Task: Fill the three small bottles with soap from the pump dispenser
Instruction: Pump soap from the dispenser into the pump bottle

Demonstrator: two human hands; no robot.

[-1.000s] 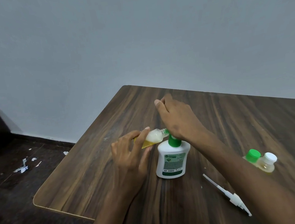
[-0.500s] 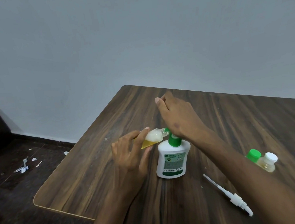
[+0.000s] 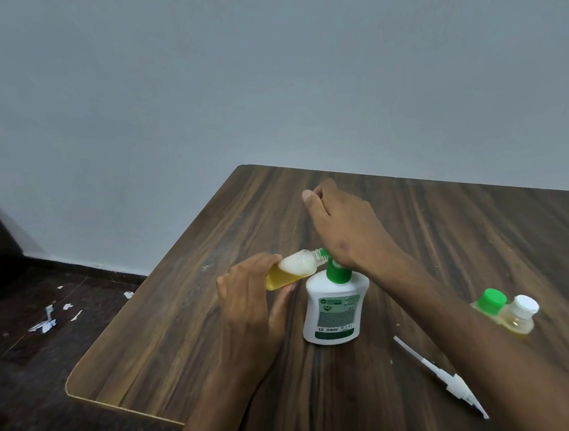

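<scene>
A white pump dispenser [image 3: 332, 309] with a green collar stands upright on the wooden table [image 3: 183, 327]. My left hand [image 3: 249, 301] grips a small clear bottle [image 3: 293, 271] tilted on its side, its open mouth at the dispenser's nozzle. Yellow soap and white foam are inside it. My right hand [image 3: 346, 227] presses down on the pump head with its heel, fingers raised off it; the pump head itself is hidden. Two more small bottles holding yellow soap stand at the right, one green-capped [image 3: 489, 300] and one white-capped [image 3: 522, 315], partly behind my right forearm.
A loose white pump stem with a dip tube [image 3: 441, 377] lies on the table near the front right. The table's rounded corner [image 3: 72, 388] is at the left; scraps of paper [image 3: 44, 322] lie on the dark floor beyond it. A grey wall stands behind.
</scene>
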